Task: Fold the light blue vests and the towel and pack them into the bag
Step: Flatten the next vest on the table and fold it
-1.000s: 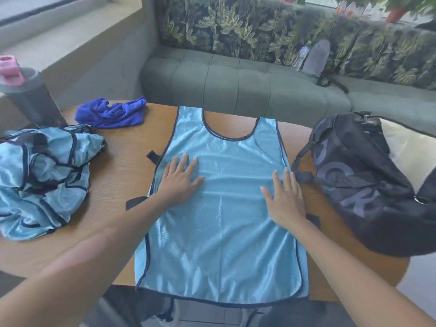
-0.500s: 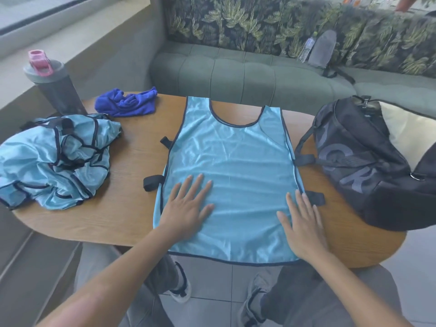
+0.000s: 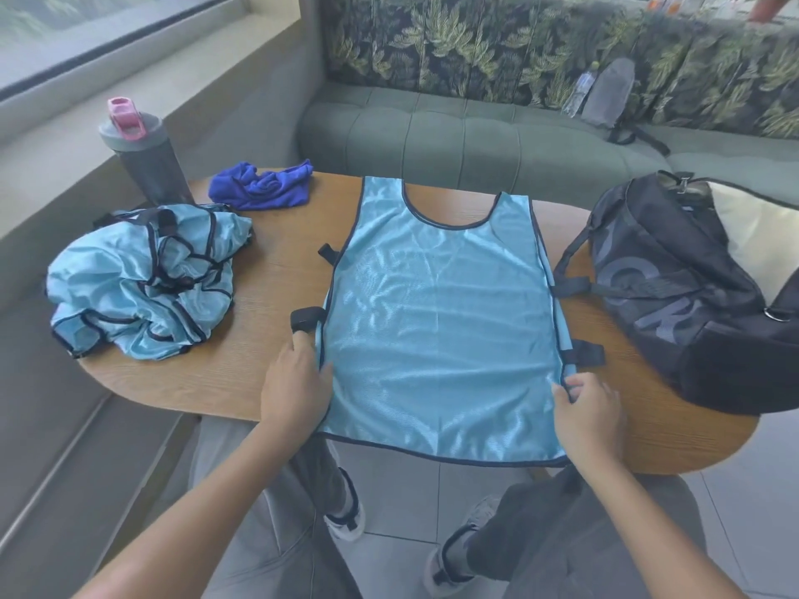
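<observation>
A light blue vest with dark trim lies flat on the wooden table, its hem hanging over the near edge. My left hand pinches its left side edge and my right hand pinches its right side edge, both low on the vest. A crumpled pile of more light blue vests sits at the table's left. A bunched dark blue towel lies at the back left. The black bag rests open on the right end, showing a pale lining.
A grey shaker bottle with a pink lid stands at the back left corner. A green sofa runs behind the table, with a clear bottle and a grey pouch on it. My legs are under the near edge.
Both hands slid from lying flat on the vest's front out to its side edges and now pinch them. The view has tilted further down over the table.
</observation>
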`<state>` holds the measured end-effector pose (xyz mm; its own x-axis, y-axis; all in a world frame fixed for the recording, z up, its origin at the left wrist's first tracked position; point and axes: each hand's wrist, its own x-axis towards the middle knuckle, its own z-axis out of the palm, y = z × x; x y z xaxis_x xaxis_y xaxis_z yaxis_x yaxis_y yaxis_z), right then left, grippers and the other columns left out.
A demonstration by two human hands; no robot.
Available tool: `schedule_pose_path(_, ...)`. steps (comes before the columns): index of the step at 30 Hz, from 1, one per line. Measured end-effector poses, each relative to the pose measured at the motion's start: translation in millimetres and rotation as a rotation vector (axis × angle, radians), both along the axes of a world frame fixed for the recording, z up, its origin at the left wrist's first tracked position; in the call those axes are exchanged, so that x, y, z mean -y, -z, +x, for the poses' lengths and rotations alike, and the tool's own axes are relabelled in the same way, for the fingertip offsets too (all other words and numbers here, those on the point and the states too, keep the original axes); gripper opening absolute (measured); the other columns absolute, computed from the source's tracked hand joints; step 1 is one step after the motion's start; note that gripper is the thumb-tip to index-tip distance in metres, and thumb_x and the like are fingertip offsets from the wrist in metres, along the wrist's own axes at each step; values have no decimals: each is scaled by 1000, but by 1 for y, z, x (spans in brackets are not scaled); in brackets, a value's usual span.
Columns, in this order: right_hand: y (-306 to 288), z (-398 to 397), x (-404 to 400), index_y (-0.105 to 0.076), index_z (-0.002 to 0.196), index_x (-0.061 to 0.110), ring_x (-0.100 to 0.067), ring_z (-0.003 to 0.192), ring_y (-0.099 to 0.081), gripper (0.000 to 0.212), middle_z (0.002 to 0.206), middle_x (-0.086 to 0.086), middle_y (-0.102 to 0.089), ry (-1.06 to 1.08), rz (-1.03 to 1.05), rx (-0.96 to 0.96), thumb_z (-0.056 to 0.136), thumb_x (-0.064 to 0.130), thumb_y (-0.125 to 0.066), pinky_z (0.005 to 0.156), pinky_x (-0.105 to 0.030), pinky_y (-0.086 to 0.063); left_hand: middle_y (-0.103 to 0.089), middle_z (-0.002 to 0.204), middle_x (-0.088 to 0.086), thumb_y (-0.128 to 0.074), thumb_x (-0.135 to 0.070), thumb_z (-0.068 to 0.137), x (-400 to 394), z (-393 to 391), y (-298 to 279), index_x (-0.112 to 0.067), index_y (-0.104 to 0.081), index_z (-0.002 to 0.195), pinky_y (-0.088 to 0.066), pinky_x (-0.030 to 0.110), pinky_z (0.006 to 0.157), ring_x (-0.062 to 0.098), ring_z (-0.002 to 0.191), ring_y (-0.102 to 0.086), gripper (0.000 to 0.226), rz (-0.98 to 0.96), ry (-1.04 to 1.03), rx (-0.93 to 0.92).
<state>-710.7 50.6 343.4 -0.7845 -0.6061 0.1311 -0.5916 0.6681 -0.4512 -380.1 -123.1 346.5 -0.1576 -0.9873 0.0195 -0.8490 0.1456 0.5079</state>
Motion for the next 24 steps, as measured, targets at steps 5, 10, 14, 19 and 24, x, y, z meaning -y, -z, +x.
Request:
schedule_pose_path(5,-7,-11,1,-57,89,18,-31,82,-56,16,88,-5,-66,56,26,112,100,31,-57,69,-39,-41,-52,76,14,-43,-8,93,7,7,-7,-12,-38,77,-36,40,60,38,74,-51,18,80,-14,63)
schedule_pose_path(10,-38,-17,3,-56,98,13,-27,85,-52,19,91,-4,-59,43,-50,217,104,30,-51,71,-36,-37,-52,76,10,-42,-4,94,25,5,-28,-4,-54,83,-41,34,65,26,70,-47,16,448,-277,-468)
schedule_pose_path(14,-46,-28,-1,-66,97,10,-28,83,-54,28,94,-7,-66,71,-1,202,101,36,-55,71,-36,-39,-57,76,9,-64,-21,97,20,5,-34,-6,-60,86,-51,38,69,26,75,-57,20,711,-268,-726)
schedule_pose_path(19,-35,-33,-11,-75,82,0,-27,62,-60,55,68,-10,-70,25,301,305,91,54,-66,57,-33,-38,-68,88,2,-83,-41,75,2,10,-11,-13,-59,96,-53,35,61,21,79,-67,43,473,-76,-213)
schedule_pose_path(24,-35,-29,-4,-73,70,10,-26,68,-66,37,72,-8,-72,-1,341,361,83,44,-79,58,-33,-43,-50,70,4,-81,-31,80,-9,-8,-20,-11,-47,76,-34,29,50,19,59,-45,40,436,-75,-84)
